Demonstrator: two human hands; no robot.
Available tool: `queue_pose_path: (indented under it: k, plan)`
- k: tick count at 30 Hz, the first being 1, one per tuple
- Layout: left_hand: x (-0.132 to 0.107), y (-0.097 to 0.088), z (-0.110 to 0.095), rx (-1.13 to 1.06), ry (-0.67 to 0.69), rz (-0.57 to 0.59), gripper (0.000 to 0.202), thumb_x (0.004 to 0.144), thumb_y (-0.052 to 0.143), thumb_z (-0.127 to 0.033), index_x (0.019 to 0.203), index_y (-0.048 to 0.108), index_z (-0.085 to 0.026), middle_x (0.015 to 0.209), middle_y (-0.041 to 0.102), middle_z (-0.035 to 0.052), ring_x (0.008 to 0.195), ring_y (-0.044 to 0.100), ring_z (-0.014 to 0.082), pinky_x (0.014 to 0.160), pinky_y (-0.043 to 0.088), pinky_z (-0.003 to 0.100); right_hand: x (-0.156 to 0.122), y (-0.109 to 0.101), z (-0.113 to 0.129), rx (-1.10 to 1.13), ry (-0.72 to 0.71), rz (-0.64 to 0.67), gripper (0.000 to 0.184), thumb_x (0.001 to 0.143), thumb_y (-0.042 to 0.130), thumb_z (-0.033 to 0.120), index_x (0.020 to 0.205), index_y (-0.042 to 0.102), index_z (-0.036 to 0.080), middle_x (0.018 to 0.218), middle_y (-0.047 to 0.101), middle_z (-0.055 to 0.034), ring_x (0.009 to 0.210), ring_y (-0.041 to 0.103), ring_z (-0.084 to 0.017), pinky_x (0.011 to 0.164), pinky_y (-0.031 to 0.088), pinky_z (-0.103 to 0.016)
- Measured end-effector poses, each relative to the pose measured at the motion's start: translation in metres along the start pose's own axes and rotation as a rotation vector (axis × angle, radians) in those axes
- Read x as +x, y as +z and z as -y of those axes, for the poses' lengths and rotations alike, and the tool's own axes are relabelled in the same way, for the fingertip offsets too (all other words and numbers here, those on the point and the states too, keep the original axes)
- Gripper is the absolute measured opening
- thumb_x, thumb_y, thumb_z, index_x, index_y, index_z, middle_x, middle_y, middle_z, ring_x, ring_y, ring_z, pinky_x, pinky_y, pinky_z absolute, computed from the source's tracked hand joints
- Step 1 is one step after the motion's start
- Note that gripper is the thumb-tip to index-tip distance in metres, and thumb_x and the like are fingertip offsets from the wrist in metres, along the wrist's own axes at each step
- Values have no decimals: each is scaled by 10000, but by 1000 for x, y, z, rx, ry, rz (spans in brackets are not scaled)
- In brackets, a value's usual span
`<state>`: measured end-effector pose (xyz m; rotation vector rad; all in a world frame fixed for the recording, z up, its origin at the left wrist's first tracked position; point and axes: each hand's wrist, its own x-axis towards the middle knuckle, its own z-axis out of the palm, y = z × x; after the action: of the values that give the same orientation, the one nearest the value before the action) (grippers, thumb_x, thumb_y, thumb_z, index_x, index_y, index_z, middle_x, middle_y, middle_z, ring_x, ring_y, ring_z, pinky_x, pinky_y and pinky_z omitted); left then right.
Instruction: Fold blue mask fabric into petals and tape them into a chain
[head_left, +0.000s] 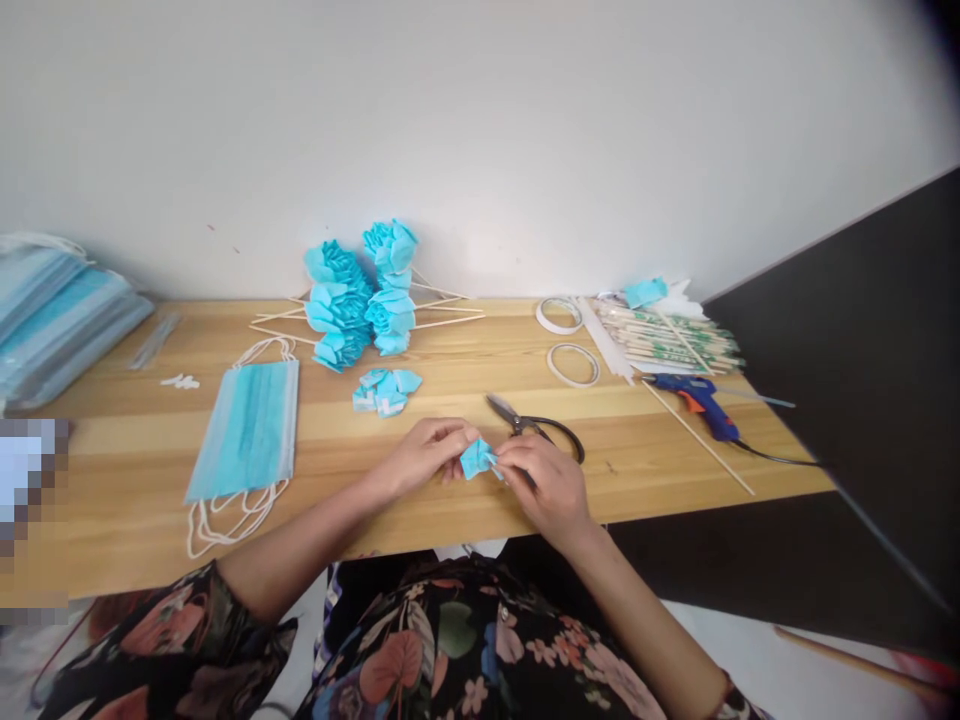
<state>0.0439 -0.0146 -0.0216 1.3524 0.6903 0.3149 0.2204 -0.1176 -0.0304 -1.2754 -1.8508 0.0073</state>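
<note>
My left hand [426, 452] and my right hand [544, 478] meet over the front of the wooden table [450, 480]. Both pinch a small folded blue piece of mask fabric [477, 458] between their fingertips. Black-handled scissors [534, 425] lie just behind my right hand. A small pile of cut blue pieces [386, 390] sits behind my left hand. Further back stands a cluster of finished blue fabric flowers [360, 295] on thin wooden sticks.
A few flat blue face masks [246, 428] lie at the left, a larger stack of masks [52, 320] at the far left. Two tape rolls [574, 363], a bundle of chopsticks [671, 340] and a blue glue gun [701, 400] sit at the right. A dark panel [877, 400] borders the table's right.
</note>
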Motion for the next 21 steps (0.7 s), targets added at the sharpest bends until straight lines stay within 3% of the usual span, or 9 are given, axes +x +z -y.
queue_pose_path:
  k: [6, 14, 21]
  plan:
    - [0, 2, -2, 117, -2, -44, 335, 805, 629, -471, 710, 594, -151, 521, 502, -51, 469, 436, 72, 487, 333, 206, 0, 2, 1, -90, 50, 57, 172, 954, 561, 194, 1075, 681, 205, 934, 752, -81, 840, 694, -188, 788, 561, -330]
    - [5, 2, 7, 186, 8, -105, 343, 841, 575, -473, 698, 531, -164, 503, 496, -61, 411, 408, 63, 450, 303, 201, -6, 9, -5, -80, -107, -4, 179, 914, 560, 87, 983, 704, 168, 880, 707, -85, 808, 641, -173, 730, 542, -294]
    - [9, -6, 11, 219, -30, -175, 330, 858, 565, -441, 678, 509, -170, 505, 503, -57, 395, 399, 57, 431, 289, 194, -9, 3, -3, -1, -49, -43, 227, 937, 512, 138, 939, 726, 214, 838, 708, -69, 750, 652, -174, 682, 551, -316]
